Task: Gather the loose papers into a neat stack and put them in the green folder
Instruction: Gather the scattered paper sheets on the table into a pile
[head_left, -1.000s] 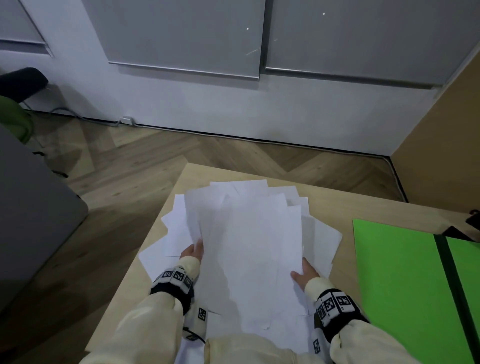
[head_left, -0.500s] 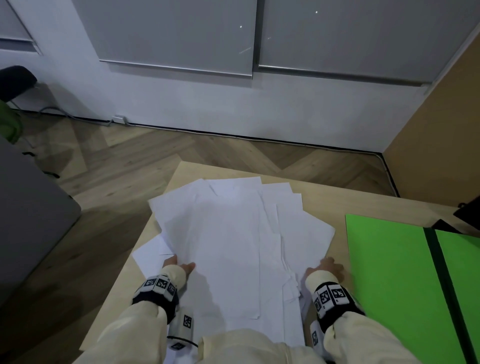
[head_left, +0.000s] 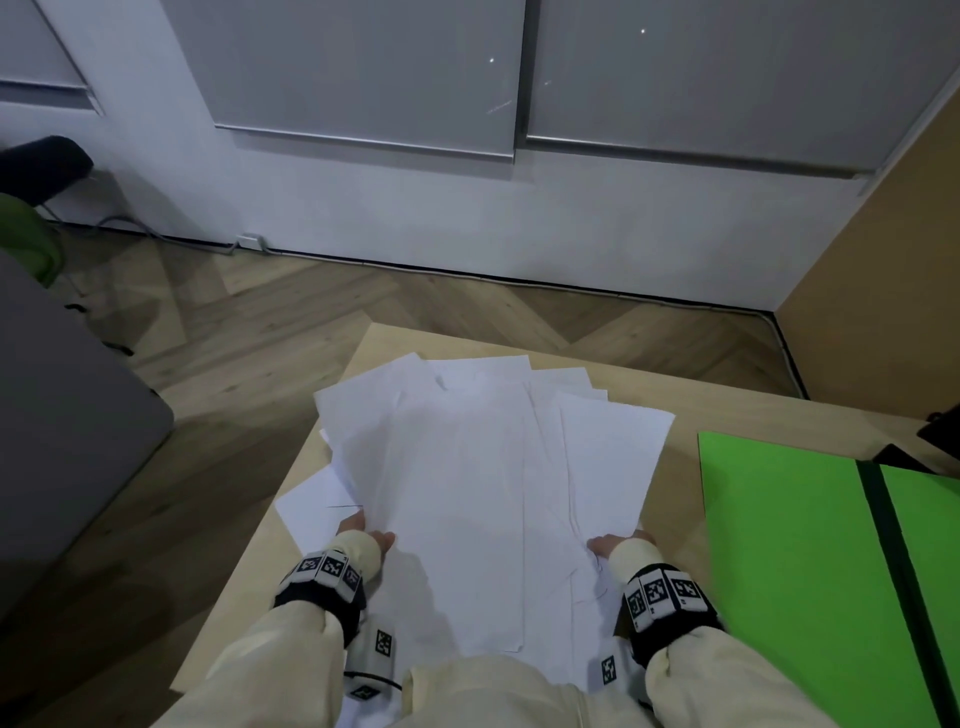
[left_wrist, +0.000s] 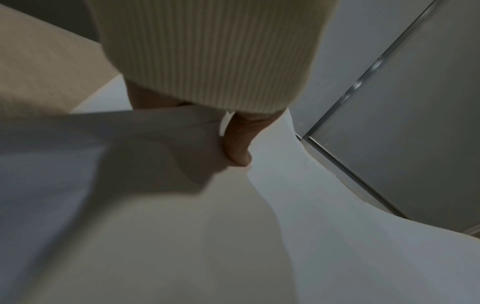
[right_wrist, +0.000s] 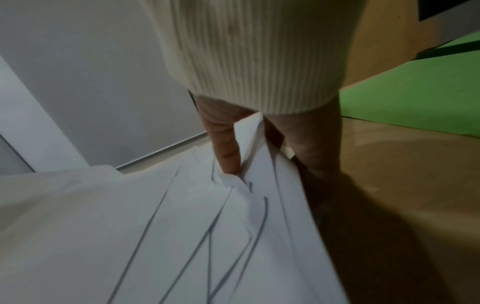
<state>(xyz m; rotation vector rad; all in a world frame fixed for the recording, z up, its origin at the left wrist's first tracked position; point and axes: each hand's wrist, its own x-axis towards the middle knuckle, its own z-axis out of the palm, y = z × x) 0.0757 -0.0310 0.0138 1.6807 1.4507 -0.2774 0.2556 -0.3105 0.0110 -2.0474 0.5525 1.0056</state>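
Note:
Several white papers (head_left: 467, 478) lie fanned and overlapping on the wooden table (head_left: 670, 395). My left hand (head_left: 371, 535) grips the fan's left edge, thumb on top (left_wrist: 237, 144) and fingers hidden under the sheets (left_wrist: 182, 205). My right hand (head_left: 613, 543) grips the right edge; its thumb presses the creased sheets (right_wrist: 233, 226) from above and the fingers go underneath (right_wrist: 311, 156). One sheet (head_left: 309, 506) sticks out at the left beneath the bundle. The green folder (head_left: 810, 561) lies open and flat on the table at the right, clear of the papers.
The table's far and left edges drop to a wooden floor (head_left: 260, 322). A grey piece of furniture (head_left: 67, 410) stands at the left. A dark object (head_left: 940, 426) sits at the table's far right beside the folder. A brown panel (head_left: 883, 270) rises at the right.
The sheets, raised a second ago, dropped flat and spread wider. Both hands moved out to the fan's side edges and now grip them, with the right thumb back on the paper.

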